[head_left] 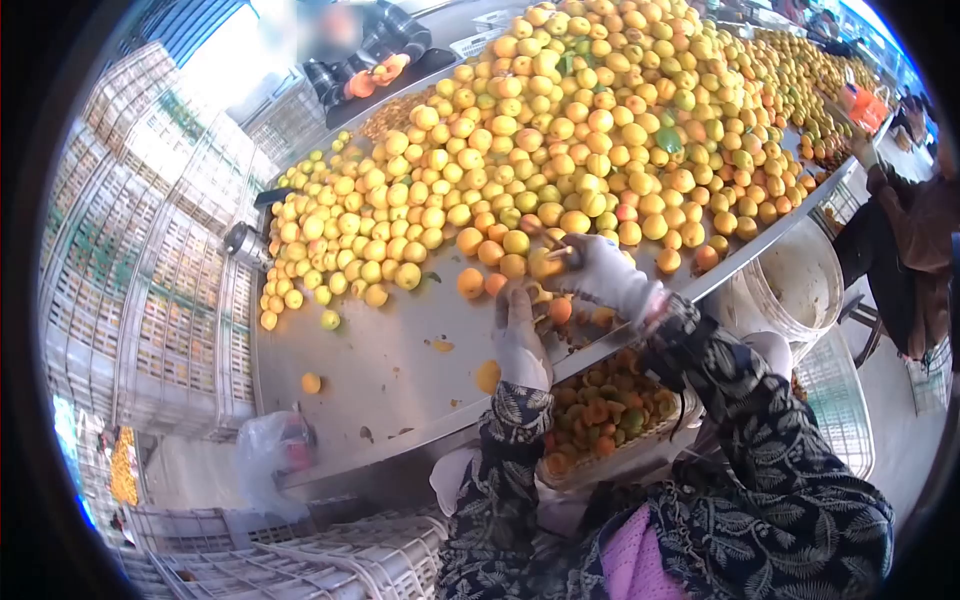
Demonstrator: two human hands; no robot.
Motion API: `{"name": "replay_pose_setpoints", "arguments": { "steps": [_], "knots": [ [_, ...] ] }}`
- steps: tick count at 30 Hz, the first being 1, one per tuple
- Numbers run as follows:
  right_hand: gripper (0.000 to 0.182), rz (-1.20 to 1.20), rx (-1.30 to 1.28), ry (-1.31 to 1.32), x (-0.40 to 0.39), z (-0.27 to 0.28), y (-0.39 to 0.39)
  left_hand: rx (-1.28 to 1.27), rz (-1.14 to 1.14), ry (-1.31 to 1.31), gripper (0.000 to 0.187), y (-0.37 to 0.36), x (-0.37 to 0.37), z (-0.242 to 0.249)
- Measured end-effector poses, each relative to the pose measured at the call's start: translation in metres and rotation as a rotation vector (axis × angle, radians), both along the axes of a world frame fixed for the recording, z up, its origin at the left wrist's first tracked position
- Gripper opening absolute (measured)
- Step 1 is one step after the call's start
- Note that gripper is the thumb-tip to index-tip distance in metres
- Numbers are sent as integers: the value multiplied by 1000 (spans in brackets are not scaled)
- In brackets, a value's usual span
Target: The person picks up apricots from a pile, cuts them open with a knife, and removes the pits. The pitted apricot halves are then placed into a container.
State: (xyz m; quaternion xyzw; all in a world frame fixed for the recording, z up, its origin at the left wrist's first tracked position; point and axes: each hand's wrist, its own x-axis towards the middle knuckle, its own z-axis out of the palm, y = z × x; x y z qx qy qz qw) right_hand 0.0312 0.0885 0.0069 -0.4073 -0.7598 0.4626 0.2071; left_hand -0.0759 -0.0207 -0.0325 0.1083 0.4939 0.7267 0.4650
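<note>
Both of my hands wear pale gloves at the near edge of a metal table (350, 370) heaped with yellow-orange fruit (480, 160). My right hand (605, 272) is closed on a small tool (557, 250), which looks like scissors or a knife, beside a yellow fruit (543, 263). Just to its left, my left hand (519, 335) points up among the nearest fruits, its fingers bent around something I cannot make out. Cut or loose pieces lie between the hands and the table rim.
Below the table edge sits a crate of greenish-orange fruit (610, 405). A white bucket (795, 280) stands right, near a seated person (900, 230). Stacked crates (150, 270) rise at left. Across the table, another person's orange-gloved hands (378, 76) show. A plastic bag (270, 460) hangs front left.
</note>
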Motion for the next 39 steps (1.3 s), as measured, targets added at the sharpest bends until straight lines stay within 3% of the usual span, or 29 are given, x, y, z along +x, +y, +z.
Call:
{"name": "replay_pose_setpoints", "arguments": {
  "steps": [1, 5, 7, 10, 14, 19, 23, 25, 26, 27, 30, 32, 33, 35, 36, 37, 39],
  "knots": [
    [42, 11, -176, 243, 1, -4, -9, 112, -34, -50, 33, -1, 2, 7],
    [55, 211, -343, 682, 9, 12, -59, 416, -128, -29, 42, 6, -2, 3],
    [49, 244, -298, 484, 33, 27, -64, 431, -148, -148, 46, -3, -7, 11],
    [48, 173, -97, 473, 38, 29, -69, 388, -202, -181, 48, -7, -13, 19],
    [41, 189, 23, 290, 38, 41, -73, 335, -261, -143, 44, -11, -10, 25],
    [40, 174, 79, 277, 29, 42, -76, 279, -181, -58, 38, -14, 0, 36],
    [38, 127, 57, 268, 23, 32, -83, 339, -181, -83, 38, -8, -3, 15],
    [35, 61, 139, 244, 15, 12, -81, 313, -221, -221, 36, -6, -10, -6],
    [34, -11, 218, 229, 10, 7, -80, 374, -180, -158, 32, -6, -5, -2],
    [29, -30, 282, 189, 8, 8, -80, 325, 1, 140, 30, 1, 0, -8],
    [26, -26, 490, 193, 5, 0, -72, 381, -73, 158, 31, 0, -4, -17],
    [24, 43, 268, 149, 6, 7, -73, 228, 5, 181, 38, 2, -6, -28],
    [24, 48, 274, 154, 7, 8, -71, 234, 9, 187, 38, 4, -9, -34],
    [23, 66, 330, -3, 9, 8, -68, 165, 24, 546, 36, 0, -10, -17],
    [24, 58, 327, -54, 9, 9, -68, 98, 148, 983, 36, -4, -6, -10],
    [24, 56, 320, -55, 9, 9, -68, 93, 142, 982, 36, -2, -6, -7],
    [25, 35, 602, -108, 11, 9, -70, 35, 301, 1063, 35, -1, -1, -3]
  ]
}}
